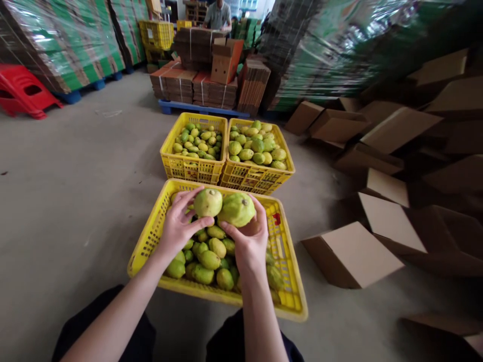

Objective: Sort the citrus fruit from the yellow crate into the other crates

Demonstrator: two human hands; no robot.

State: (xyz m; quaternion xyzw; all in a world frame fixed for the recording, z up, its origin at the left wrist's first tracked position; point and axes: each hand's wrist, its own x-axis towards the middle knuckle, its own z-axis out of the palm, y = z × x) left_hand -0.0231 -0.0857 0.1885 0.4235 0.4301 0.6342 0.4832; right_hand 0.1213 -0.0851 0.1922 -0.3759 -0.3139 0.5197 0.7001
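Observation:
My left hand (183, 221) is closed around a pale green-yellow lemon (208, 202), thumb below and fingers behind it. A larger, bumpy green lemon (238, 209) sits in my right hand (252, 236), its stem end facing me. The two fruits are side by side, almost touching, above a yellow plastic crate (292, 281). Inside this crate lie several more green and yellow lemons (210, 260), partly hidden by my hands and forearms.
Two yellow crates (193, 168) (260, 180) of lemons stand just beyond. Open cardboard boxes (358, 251) crowd the right side. Farther back are flattened cartons (173, 88) on a blue pallet (204, 109), wrapped stacks (75, 45), a red stool (28, 90) and a person (219, 16).

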